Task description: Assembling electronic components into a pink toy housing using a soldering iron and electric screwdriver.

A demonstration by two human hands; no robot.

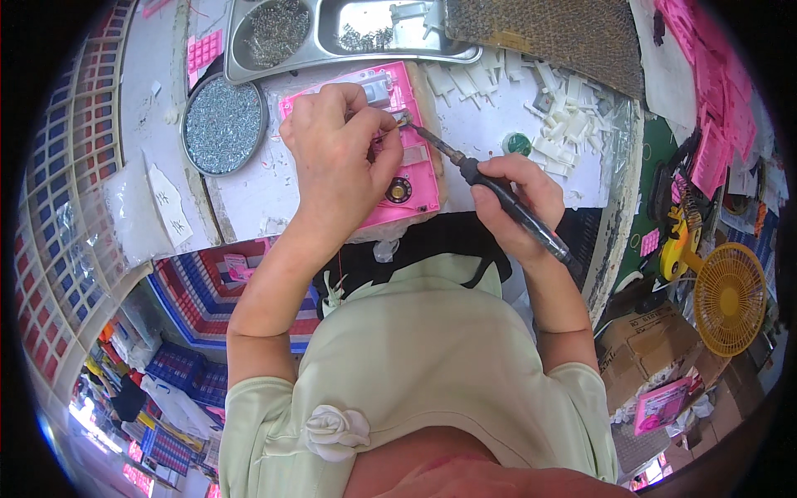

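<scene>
My right hand [525,195] grips a soldering iron [508,197] by its dark handle. The iron's metal shaft slants up and left, its tip at a small metal part near the upper right of a pink plastic housing [425,178]. My left hand [336,153] is over that housing, thumb and fingers pinched together close to the tip. What they pinch is mostly hidden; a thin wire-like line shows beside them. A round dark part with a brass-coloured centre [398,190] sits in the housing's lower right.
A metal compartment tray [357,60] with small springs lies beyond the housing. A round dish of small screws [222,124] stands left. White plastic parts [573,124] and a small green round container [516,144] lie right. A yellow fan [730,299] stands far right.
</scene>
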